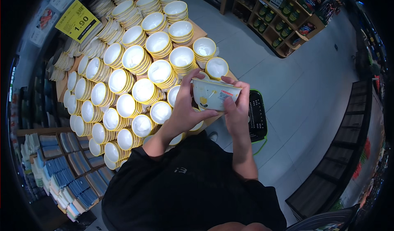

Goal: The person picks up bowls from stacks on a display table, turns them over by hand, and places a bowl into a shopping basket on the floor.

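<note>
Between my two hands is a white bowl (212, 92) with a yellow rim, a yellow tulip print and a small label with writing on its side. My left hand (187, 106) grips its left end, fingers at the rim and thumb low. My right hand (238, 104) holds the right end, with the thumb pressed on the outer wall by the label. The bowl is tilted so its side faces me, and its inside is mostly hidden. Just beyond it, stacks of like bowls (181, 57) stand close together on a wooden display table (199, 30).
A yellow price sign (78, 21) rises at the table's far left. Right of my hands, a black shopping basket (257, 115) with green trim sits on the tiled floor (286, 114). Folded towels (58, 169) fill a rack at lower left. A wooden shelf (261, 1) holds jars.
</note>
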A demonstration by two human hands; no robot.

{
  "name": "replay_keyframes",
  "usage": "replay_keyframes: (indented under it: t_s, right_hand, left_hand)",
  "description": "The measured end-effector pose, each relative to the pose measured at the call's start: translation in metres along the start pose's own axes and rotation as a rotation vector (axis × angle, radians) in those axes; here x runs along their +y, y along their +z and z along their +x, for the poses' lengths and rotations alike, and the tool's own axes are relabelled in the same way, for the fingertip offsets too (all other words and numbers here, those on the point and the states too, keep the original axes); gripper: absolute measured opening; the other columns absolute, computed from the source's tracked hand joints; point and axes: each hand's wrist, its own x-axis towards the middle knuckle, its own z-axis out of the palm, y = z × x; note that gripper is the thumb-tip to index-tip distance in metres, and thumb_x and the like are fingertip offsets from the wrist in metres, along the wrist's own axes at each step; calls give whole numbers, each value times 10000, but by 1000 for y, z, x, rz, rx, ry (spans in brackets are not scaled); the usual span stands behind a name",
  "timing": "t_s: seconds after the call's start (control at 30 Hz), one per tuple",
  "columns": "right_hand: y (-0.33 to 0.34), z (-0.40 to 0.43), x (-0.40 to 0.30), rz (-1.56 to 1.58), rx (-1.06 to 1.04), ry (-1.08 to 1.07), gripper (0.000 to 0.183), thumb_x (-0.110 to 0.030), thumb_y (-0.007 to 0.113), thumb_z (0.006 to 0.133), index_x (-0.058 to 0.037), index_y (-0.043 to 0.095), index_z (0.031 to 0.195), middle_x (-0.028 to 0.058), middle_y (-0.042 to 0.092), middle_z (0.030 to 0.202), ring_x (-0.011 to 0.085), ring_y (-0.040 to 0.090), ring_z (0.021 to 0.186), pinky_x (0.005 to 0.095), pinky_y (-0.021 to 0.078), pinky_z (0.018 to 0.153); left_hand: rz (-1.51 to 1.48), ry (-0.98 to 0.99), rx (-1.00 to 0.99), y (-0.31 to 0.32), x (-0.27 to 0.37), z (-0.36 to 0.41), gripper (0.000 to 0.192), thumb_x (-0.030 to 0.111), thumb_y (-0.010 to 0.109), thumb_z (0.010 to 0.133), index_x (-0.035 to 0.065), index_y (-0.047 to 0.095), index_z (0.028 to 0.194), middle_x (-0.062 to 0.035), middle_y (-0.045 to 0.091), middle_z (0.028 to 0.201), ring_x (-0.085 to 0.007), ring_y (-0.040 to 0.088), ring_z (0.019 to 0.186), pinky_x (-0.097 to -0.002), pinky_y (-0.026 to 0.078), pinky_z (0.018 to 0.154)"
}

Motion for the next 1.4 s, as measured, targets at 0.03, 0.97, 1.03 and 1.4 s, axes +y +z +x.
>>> replay_keyframes:
  t_s: [0.03, 0.97, 1.03, 1.4]
  right_hand:
    - [0, -1, -2, 4, 7, -3, 503, -249, 701, 929, -45, 349, 1226, 196, 416, 1398, 242, 472, 1256, 385, 450, 1039]
    - [3, -5, -6, 19, 37, 106, 389, -353, 610, 992, -21, 505, 1165, 17, 561, 982, 42, 484, 812, 199, 401, 665]
    - [2, -5, -4, 13, 41, 113, 391, -364, 604, 994, -24, 507, 1160, 4, 553, 949, 31, 464, 771, 190, 376, 624]
    - [6, -8, -4, -18, 77, 123, 367, -400, 529, 1026, -50, 517, 1135, -21, 550, 897, 4, 413, 683, 182, 316, 555]
  left_hand:
    - [-6, 13, 5, 0, -1, -1, 1146, 184, 912, 642, 85, 192, 1528, -144, 399, 1396, -283, 469, 1302, -404, 433, 1065]
    - [39, 49, 67, -1, -10, -4, 1077, 398, 877, 672, 21, 260, 1470, -138, 441, 1282, -256, 473, 1227, -382, 406, 1037]
    - [53, 61, 71, -1, -13, -4, 1077, 414, 873, 673, 20, 263, 1468, -141, 441, 1281, -257, 472, 1226, -381, 405, 1036]
    - [109, 95, 46, -6, -19, -4, 1063, 325, 894, 655, -8, 272, 1450, -182, 416, 1324, -276, 485, 1211, -386, 429, 1014]
